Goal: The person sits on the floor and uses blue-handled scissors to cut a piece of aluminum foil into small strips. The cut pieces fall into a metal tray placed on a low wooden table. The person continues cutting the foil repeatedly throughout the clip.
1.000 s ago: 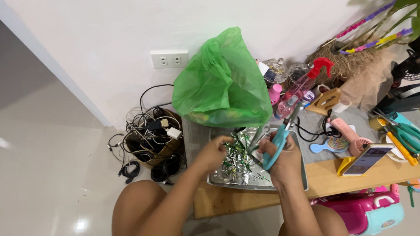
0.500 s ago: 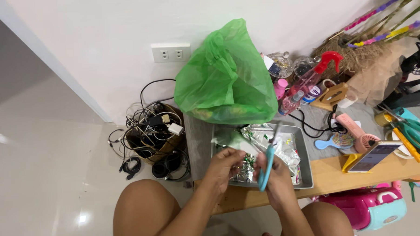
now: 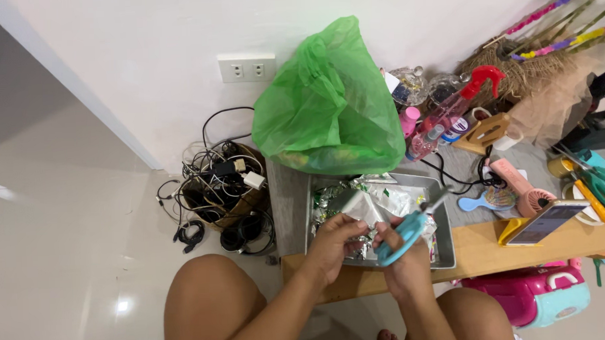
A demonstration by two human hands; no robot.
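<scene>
A piece of silver foil packaging point(image 3: 364, 208) is pinched between the fingers of the left hand point(image 3: 335, 242), which is clenched on its lower edge; the piece is held just above the metal tray point(image 3: 446, 255), over the heap of shiny foil scraps point(image 3: 397, 197) that lies in it; a pair of light blue scissors point(image 3: 405, 233) is gripped in the right hand point(image 3: 403, 260), the fingers closed through the handles and the grey blades pointed up and to the right, away from the foil piece; whether the blades are parted cannot be told; the two hands are seen touching or nearly touching above the near edge of the tray; the tray is set on a low wooden bench point(image 3: 486, 247), its near rim close to the bench edge; a bulging green plastic bag point(image 3: 330, 109) is stood behind the tray against the white wall; a red-triggered spray bottle point(image 3: 458, 104) and a pink handheld fan point(image 3: 524, 186) are found to the right of the bag, with a phone point(image 3: 549, 220) leaned on a yellow stand near the right end of the bench; a tangle of black cables point(image 3: 223, 193) is piled on the floor to the left, below a white wall socket point(image 3: 247, 68); bare knees are seen at the bottom of the view.
</scene>
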